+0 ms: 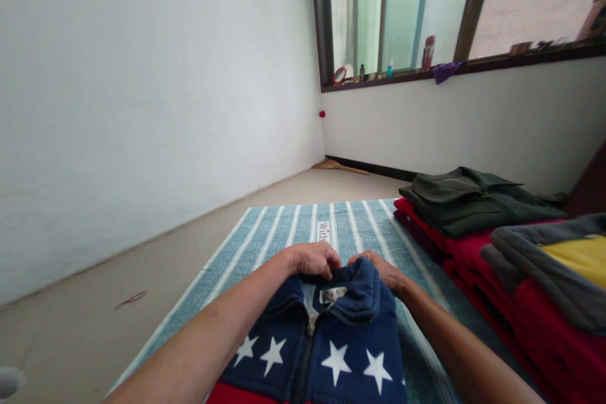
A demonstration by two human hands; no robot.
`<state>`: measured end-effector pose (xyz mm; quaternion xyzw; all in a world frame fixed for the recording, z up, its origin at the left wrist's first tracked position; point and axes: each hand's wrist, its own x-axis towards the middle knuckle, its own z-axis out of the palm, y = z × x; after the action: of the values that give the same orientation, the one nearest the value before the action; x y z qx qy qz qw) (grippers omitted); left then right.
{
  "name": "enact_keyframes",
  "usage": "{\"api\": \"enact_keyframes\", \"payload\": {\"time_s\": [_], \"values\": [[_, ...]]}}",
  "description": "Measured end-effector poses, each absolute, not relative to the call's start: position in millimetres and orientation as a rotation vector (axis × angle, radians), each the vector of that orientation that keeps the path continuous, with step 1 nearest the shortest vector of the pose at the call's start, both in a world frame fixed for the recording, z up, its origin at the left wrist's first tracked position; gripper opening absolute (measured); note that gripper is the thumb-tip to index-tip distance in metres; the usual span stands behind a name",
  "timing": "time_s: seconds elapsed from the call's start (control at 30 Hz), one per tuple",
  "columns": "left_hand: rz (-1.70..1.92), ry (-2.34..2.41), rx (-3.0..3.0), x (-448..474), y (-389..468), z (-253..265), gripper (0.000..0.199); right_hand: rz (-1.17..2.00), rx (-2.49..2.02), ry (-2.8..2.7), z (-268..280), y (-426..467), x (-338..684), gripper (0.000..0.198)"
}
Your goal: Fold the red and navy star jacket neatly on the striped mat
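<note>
A navy zip jacket [350,334] with white stars and a red lower part lies front up on the striped cloth, its collar toward the far side. The zip is closed nearly up to the collar, and a white label shows inside the neck. My left hand [316,259] pinches the back of the collar with curled fingers. At the collar's right rear side, my right hand [379,268] is closed on the fabric, its fingertips partly hidden behind the collar.
The blue-and-white striped cloth [279,227] covers the surface under the jacket. On the right stand folded clothes: a dark green garment [473,199] on red fabric [478,252], and a grey-and-yellow garment [563,265]. A white wall [165,88] rises at left.
</note>
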<state>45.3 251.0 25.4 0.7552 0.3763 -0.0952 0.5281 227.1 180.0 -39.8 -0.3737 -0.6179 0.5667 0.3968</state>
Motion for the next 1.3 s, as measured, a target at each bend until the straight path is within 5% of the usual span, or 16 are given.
{"api": "enact_keyframes", "payload": {"time_s": [0.5, 1.3], "values": [[-0.297, 0.776, 1.738, 41.3, 252.7, 29.0, 0.038, 1.417, -1.008, -1.594, -37.3, 176.7, 229.6, 0.023], [-0.301, 0.958, 1.652, 40.2, 252.9, 33.3, 0.018, 1.523, -1.002, -1.404, -36.1, 169.4, 235.7, 0.031]]}}
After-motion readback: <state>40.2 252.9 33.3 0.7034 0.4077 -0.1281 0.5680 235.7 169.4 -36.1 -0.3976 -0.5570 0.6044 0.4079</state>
